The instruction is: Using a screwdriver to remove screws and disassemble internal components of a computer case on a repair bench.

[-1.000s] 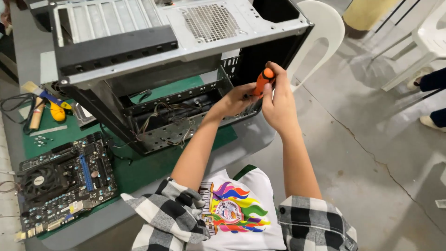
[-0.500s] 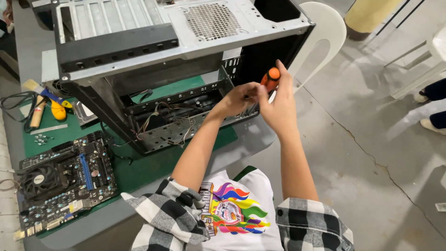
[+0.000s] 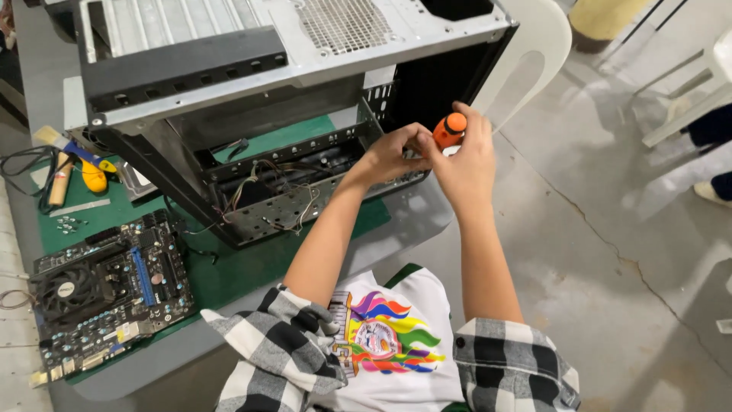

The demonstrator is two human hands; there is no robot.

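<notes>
Right now the right hand (image 3: 467, 164) has its grip clenched around an orange-handled screwdriver (image 3: 449, 130), held at the near right corner of an open computer case (image 3: 305, 99) that lies on its side over the worktop's (image 3: 252, 267) right edge. The left hand (image 3: 389, 156) pinches at the case frame just beside the tip; whether it holds a screw I cannot tell. A slip of the tip could jab those left fingers or scar the metal. Any loosened screw would likely fall past the edge to the concrete floor (image 3: 610, 267). Loose wires (image 3: 259, 183) inside could snag. The motherboard (image 3: 107, 282) sits well apart, near the worktop's left edge.
</notes>
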